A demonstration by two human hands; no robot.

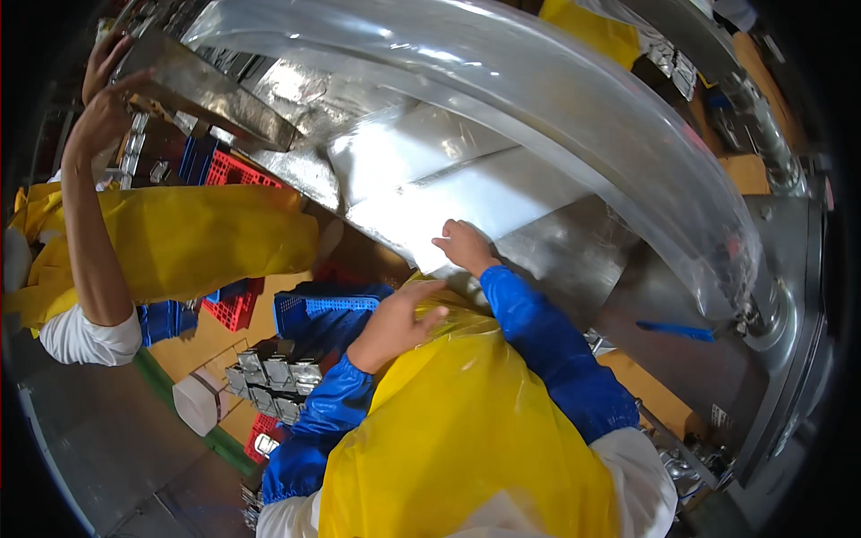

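White plastic sheets lie overlapping on the metal table in front of me. My right hand is over the near edge of these sheets, fingers slightly bent and apart; whether it touches them is hard to tell. Lower and to the left, my left hand is held in front of my yellow apron, fingers stretched out and thumb apart, with nothing in it. Blue sleeves cover both my forearms.
A large clear plastic tube arches across the table to a metal fitting at the right, near a blue strip. At left, a co-worker's hands touch a long metal box. Below are a blue basket and metal moulds.
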